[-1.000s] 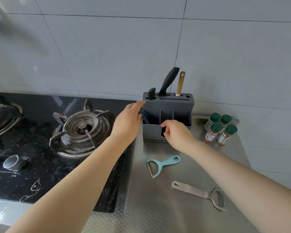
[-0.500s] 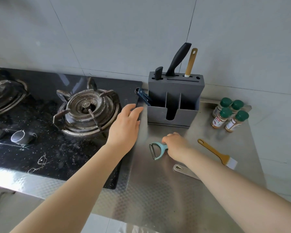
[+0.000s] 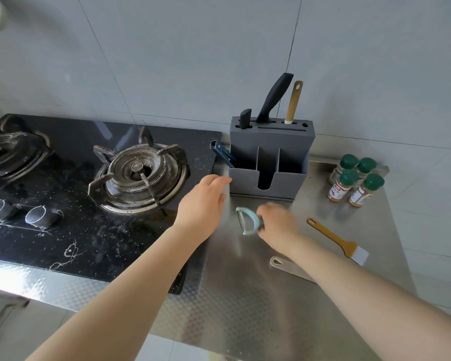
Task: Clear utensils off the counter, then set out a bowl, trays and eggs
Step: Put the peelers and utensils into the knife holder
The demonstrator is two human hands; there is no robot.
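just in front of the grey holder [image 3: 268, 178], the right hand [image 3: 277, 224] has its fingers clenched on the teal peeler [image 3: 246, 221]. best to lift it blade-away and drop it handle-up into an open slot, while the left hand [image 3: 202, 201], fingers released, steadies the holder.

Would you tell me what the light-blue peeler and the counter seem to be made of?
Peeler: probably matte plastic, given its even pastel colour, with a shiny, likely metal blade. Counter: looks like stainless steel, silvery, reflective, with a fine embossed pattern.
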